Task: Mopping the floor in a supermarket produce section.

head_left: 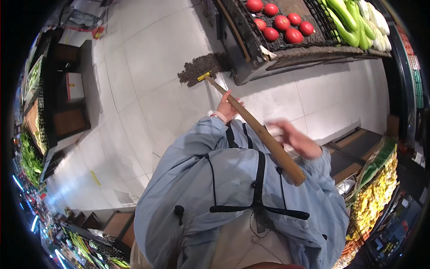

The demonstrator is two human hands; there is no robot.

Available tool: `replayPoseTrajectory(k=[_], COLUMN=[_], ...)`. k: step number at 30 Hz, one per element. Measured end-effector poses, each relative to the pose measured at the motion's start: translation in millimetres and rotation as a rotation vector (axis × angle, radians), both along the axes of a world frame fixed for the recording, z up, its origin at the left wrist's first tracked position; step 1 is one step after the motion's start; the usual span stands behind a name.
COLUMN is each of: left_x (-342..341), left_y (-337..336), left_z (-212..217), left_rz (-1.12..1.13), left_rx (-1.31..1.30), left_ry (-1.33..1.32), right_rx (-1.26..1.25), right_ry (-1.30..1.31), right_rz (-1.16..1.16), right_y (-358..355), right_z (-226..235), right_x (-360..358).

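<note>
A mop lies aslant in front of me, its long wooden handle running from near my chest down to the floor. At the far end, a yellow clamp holds the dark, shaggy mop head, spread flat on the pale tiles at the corner of a produce stand. My left hand is wrapped round the handle partway along it. My right hand, smeared by motion, hovers beside the upper handle with its fingers apart and nothing seen in them.
The dark produce stand at the far right carries tomatoes and long green vegetables. Shelving lines the left side. Dark crates and a yellow produce display stand close on my right. Pale floor tiles run between.
</note>
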State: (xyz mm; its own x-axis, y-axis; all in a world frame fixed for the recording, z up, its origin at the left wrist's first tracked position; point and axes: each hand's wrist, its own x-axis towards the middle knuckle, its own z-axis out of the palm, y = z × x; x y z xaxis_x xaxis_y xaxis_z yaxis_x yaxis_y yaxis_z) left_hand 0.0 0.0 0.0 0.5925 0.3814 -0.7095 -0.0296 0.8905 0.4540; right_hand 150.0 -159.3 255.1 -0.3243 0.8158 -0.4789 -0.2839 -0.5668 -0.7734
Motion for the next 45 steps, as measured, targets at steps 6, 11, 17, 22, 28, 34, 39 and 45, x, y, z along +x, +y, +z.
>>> replayPoseTrajectory(k=[6,11,17,22,28,34,39,45], left_x=[12,21,31,45,55,56,40,36], left_y=[-33,-52,-50,-55,-48,9,91,196], left_z=[14,31,1,-18,-13,-16,-45,-59], left_rz=[0.435,0.402,0.335,0.224,0.268,0.209,0.261,0.244], left_rx=[-0.358,-0.350,-0.496,-0.364,-0.300,-0.305,-0.269,-0.193], left_ry=[-0.020,-0.016,-0.014,0.126,0.106,0.052,0.091,0.056], right_rx=[0.889,0.891,0.807,0.591,0.301,0.190,0.193,0.296], right_ry=[-0.042,-0.159,-0.264,-0.660,-1.007,-0.863,-0.776,-0.807], right_rz=[-0.237,-0.237,-0.113,-0.229,-0.273,-0.330,-0.471,-0.557], right_y=[-66,-72,-85,-91,-77,-27,44,143], right_z=[30,32,28,51,46,41,7,-12], right_x=[-15,-21,-14,-18,-16,-28,-41,-59])
